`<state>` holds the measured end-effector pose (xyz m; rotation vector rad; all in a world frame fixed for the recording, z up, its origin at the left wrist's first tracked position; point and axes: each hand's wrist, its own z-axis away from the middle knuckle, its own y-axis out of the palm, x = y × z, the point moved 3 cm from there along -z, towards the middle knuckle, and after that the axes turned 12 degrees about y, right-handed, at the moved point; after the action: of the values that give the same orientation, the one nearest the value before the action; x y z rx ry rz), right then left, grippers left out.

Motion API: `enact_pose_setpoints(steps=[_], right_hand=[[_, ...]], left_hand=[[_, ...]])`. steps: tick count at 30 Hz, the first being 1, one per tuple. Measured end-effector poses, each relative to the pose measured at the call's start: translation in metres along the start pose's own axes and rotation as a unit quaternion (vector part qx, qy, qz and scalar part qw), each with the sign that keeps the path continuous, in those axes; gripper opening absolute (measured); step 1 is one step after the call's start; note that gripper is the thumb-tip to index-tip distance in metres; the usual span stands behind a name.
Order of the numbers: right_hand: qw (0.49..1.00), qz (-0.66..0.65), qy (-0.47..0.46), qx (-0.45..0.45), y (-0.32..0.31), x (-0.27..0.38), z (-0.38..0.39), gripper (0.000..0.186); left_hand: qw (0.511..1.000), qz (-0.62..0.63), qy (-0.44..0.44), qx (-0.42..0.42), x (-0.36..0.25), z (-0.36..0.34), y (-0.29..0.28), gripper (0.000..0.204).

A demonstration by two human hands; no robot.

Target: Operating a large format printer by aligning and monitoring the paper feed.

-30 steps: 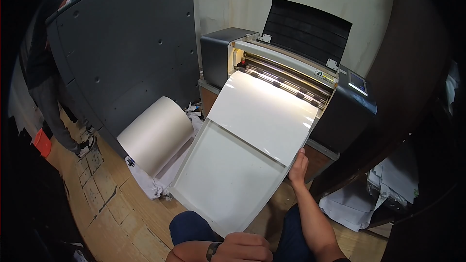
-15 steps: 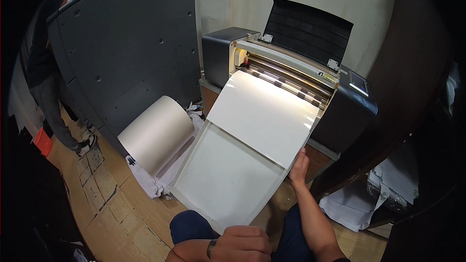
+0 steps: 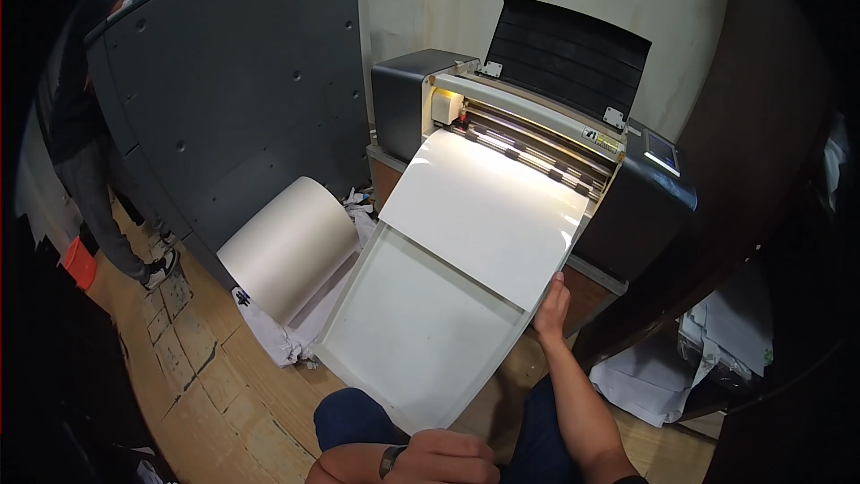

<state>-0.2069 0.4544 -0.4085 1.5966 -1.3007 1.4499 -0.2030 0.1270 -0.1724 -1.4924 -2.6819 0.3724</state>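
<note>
A cutting plotter [image 3: 399,94] with its black lid [image 3: 569,54] raised has a lit roller bar. A glossy white sheet [image 3: 484,220] comes out of it onto a pale sloping tray [image 3: 421,323]. My right hand [image 3: 551,305] grips the tray's right edge, just beside the sheet's lower corner. My left hand [image 3: 448,459], with a dark watch on the wrist, is curled at the bottom of the picture by the tray's near corner; what its fingers hold, if anything, is hidden. My knees show below the tray.
A large white roll [image 3: 287,246] lies on crumpled paper beside a tall grey panel [image 3: 237,99]. Another person [image 3: 94,152] stands behind the panel at left, near an orange bin [image 3: 79,260]. Stacked white paper [image 3: 645,376] sits low at right, beside dark furniture [image 3: 708,215].
The small carriage inside the plotter has shifted slightly to the right, and the sheet's lower edge has shifted very slightly. My hands stay in nearly the same places.
</note>
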Motion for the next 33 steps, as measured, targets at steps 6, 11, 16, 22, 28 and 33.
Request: enact_pose_setpoints(steps=[6,11,16,22,28,33], right_hand=[[1.0,0.006,-0.005,0.002,0.0,0.001,0.001,0.061],[1.0,-0.004,-0.003,0.008,0.001,0.0,0.001,0.061],[1.0,0.004,0.0,0.011,0.0,0.0,0.0,0.061],[1.0,-0.006,-0.009,-0.007,0.001,0.0,0.0,0.06],[1.0,-0.005,-0.013,-0.008,0.0,-0.001,0.0,0.06],[1.0,-0.002,-0.014,-0.009,0.001,-0.001,0.0,0.06]], left_hand=[[0.999,0.006,-0.024,0.031,-0.001,-0.006,-0.003,0.022],[1.0,-0.005,-0.025,-0.001,-0.001,0.001,0.0,0.024],[1.0,0.001,-0.014,0.028,0.005,0.003,-0.001,0.024],[1.0,0.012,0.0,0.026,0.006,-0.007,-0.007,0.023],[0.999,0.022,0.019,0.042,0.006,-0.01,-0.009,0.02],[0.999,0.009,0.038,-0.009,0.006,0.004,0.001,0.019]])
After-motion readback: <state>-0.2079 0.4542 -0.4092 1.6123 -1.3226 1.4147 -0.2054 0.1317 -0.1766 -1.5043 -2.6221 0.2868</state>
